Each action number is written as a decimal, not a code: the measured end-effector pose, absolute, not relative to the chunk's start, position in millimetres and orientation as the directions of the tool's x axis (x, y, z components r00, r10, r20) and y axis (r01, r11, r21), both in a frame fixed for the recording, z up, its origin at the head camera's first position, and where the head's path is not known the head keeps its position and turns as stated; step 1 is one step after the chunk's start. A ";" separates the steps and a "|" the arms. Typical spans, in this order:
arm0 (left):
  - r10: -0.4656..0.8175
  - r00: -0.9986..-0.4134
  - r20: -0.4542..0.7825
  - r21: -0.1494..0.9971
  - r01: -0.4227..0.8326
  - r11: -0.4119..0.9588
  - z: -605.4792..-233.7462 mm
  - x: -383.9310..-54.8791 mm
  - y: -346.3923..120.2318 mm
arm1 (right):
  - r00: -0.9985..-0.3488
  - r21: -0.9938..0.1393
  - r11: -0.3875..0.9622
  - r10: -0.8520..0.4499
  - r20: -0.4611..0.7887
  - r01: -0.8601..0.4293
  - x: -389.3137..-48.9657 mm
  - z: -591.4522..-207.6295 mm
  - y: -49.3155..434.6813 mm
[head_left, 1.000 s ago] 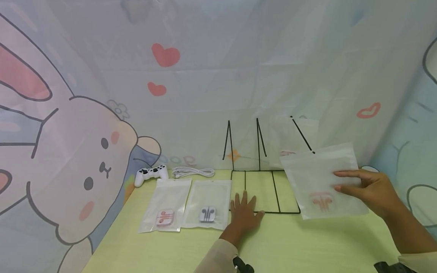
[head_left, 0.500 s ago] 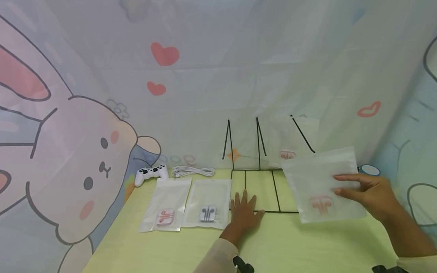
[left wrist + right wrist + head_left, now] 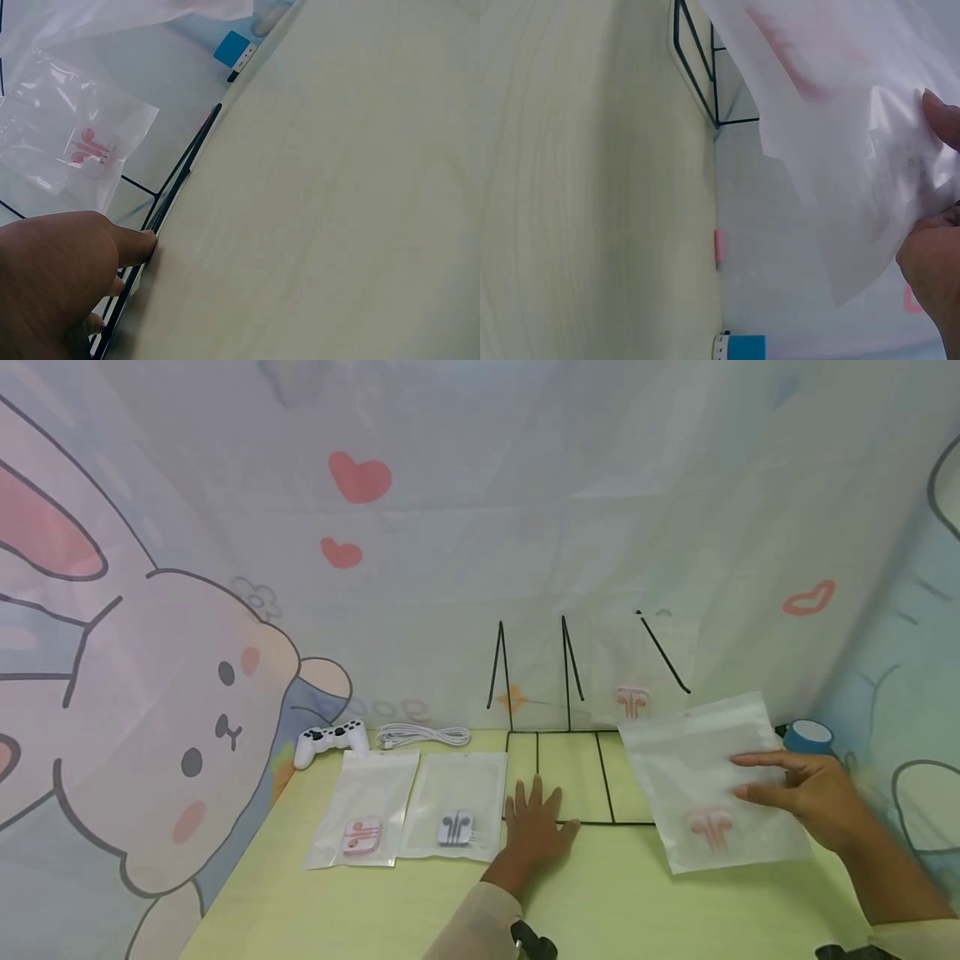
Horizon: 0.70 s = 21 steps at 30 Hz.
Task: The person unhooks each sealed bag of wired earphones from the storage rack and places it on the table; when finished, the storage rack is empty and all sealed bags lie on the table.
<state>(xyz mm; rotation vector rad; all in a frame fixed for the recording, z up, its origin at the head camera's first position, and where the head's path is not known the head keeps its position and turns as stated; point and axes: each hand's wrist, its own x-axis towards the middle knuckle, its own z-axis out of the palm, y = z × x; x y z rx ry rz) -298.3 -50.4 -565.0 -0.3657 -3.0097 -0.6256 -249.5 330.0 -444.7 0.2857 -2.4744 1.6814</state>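
Note:
My right hand pinches the right side of a frosted plastic bag between thumb and fingers. Through the bag shows a pink earphone set near its bottom. With fingers spread, my left hand rests on the front bar of a black wire display rack; in the left wrist view its thumb touches that bar. Another earphone bag hangs at the rack's right hook. The other two hooks carry nothing. The held bag covers the rack's right front corner in the head view.
Two more bags lie left of the rack, one with a pink earphone case, one with a dark-and-white case. Behind them are a white game controller and a coiled white cable. A blue round object stands at the back right.
My right hand has lowered the bag slightly, uncovering the hanging bag's pink earphones and the blue object behind. My left hand has stayed in place on the rack.

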 end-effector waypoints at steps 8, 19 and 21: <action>0.218 -0.973 0.080 0.388 0.232 0.892 -567.2 -297.1 -50.1 | -0.981 -0.967 0.198 -0.138 0.136 -0.162 -259.6 -459.0 348.1; 0.220 -0.972 0.081 0.390 0.234 0.890 -562.5 -296.9 -50.3 | -0.988 -0.943 0.300 -0.096 0.118 -0.142 -266.1 -465.9 366.5; 0.219 -0.973 0.078 0.391 0.232 0.891 -562.6 -297.2 -50.6 | -0.990 -0.947 0.296 -0.095 0.100 -0.124 -269.6 -470.9 370.7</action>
